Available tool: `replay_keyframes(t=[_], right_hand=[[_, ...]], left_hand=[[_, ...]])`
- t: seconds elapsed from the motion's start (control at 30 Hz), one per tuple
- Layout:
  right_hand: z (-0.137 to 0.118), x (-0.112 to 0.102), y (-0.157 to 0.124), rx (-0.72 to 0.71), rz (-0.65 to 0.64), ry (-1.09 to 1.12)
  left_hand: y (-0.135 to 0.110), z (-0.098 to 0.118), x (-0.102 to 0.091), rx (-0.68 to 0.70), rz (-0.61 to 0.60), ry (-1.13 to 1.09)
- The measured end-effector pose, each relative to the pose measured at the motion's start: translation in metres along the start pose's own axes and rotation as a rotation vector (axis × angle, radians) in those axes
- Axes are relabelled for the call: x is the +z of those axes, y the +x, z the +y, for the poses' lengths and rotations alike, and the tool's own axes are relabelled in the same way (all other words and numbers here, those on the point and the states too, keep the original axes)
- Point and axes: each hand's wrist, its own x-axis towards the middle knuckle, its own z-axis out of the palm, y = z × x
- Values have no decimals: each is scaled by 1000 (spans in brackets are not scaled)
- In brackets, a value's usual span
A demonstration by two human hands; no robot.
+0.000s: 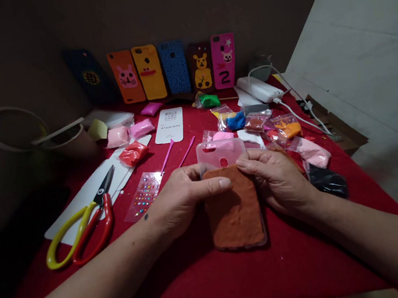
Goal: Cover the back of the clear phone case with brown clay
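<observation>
Between my two hands is a clear phone case point(205, 155), tilted up over the red cloth. A sheet of brown modelling clay point(235, 219) covers its lower, larger part, while the top with the camera cutout is bare. My left hand point(187, 194) grips the left edge, its thumb lying flat across the clay. On the right side, my right hand point(278, 176) holds the upper edge, thumb pressed at the clay's top corner. Its other fingers are partly hidden behind the case. A further lump of brown clay point(286, 155) shows behind my right hand.
Scissors point(102, 198) and a rhinestone sheet point(148, 195) lie left. Pink tools point(167, 155) and a white card point(169, 126) are beyond. Bagged clay point(236, 121) clusters right, near a white power bank point(259, 88) with a cable. Several decorated cases point(174, 67) lean against the wall.
</observation>
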Motion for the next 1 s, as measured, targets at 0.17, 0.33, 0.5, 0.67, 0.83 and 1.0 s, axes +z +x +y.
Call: replay_keyframes(t=[0.17,0.33,0.5,0.67,0.83,1.0], right_hand=[[1,0,-2,82,-56,4],[5,-5,-3,81,-22,-106],[4,-4,-4,90,-34,-102],[3,-2,-4,88,-7,-122],[2,-2,-3,63,-7,-88],[1,-1,-5,101,-5,-97]], left_hand=[[0,-3,0,5,50,17],[-2,-2,1,8,-3,57],[-3,1,6,12,48,109],[-4,1,7,-18,17,133],[-3,0,2,76,29,114],[-3,-2,2,76,61,81]])
